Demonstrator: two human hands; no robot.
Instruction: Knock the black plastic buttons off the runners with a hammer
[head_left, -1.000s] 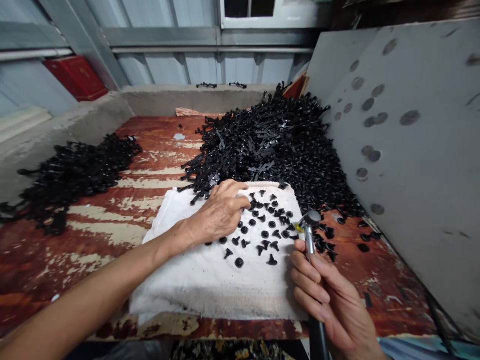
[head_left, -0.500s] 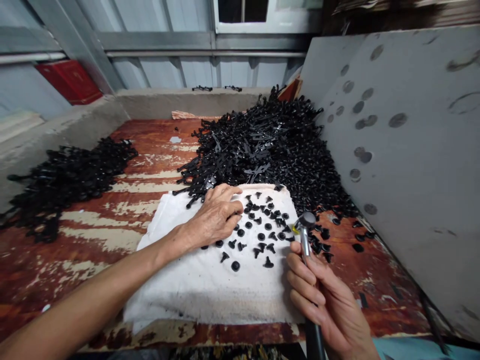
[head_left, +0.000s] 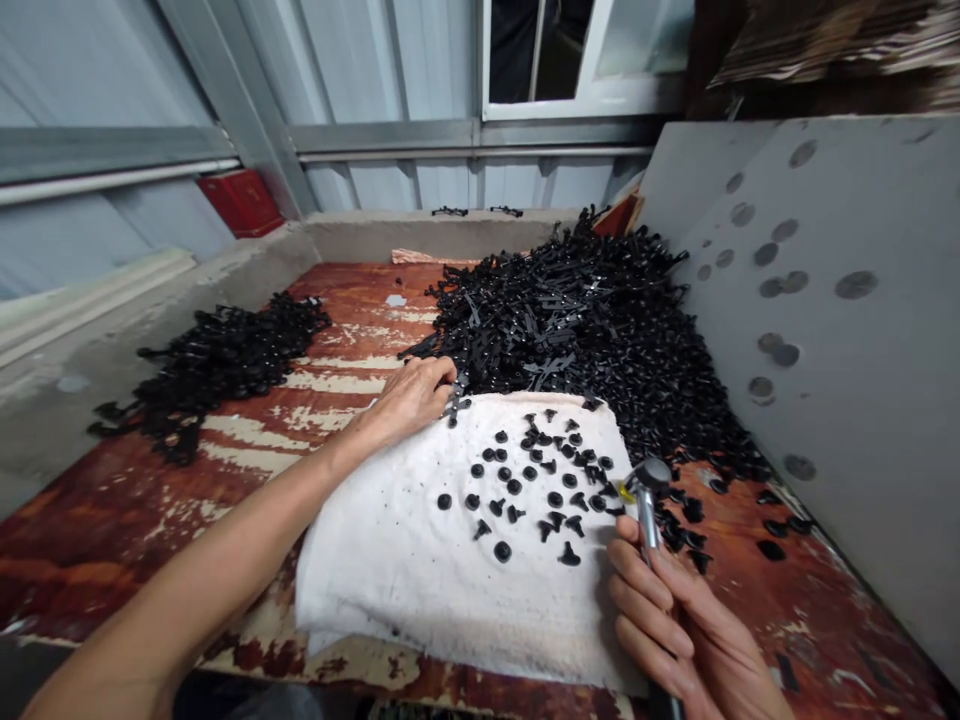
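Note:
My right hand (head_left: 679,610) is closed round a hammer (head_left: 646,500), its metal head raised near the right edge of the white cloth (head_left: 390,580). My left hand (head_left: 416,395) reaches to the cloth's far left corner, at the near edge of a large pile of black plastic strips (head_left: 517,320). Its fingers are curled down among the strips; whether they grip one is hidden. Scattered over the cloth lie several small black plugs with round heads (head_left: 502,551), some upside down, some on their sides.
A smaller pile of black strips (head_left: 232,365) lies at the left on the worn red-brown table (head_left: 247,435). Loose black plugs spill off the cloth at the right. A grey board (head_left: 847,400) with round stains leans along the right side. A red box (head_left: 240,202) sits on the back-left ledge.
My left hand has moved from above the plugs to the far left, to the edge of the pile. My right hand still holds the hammer. The view has shifted.

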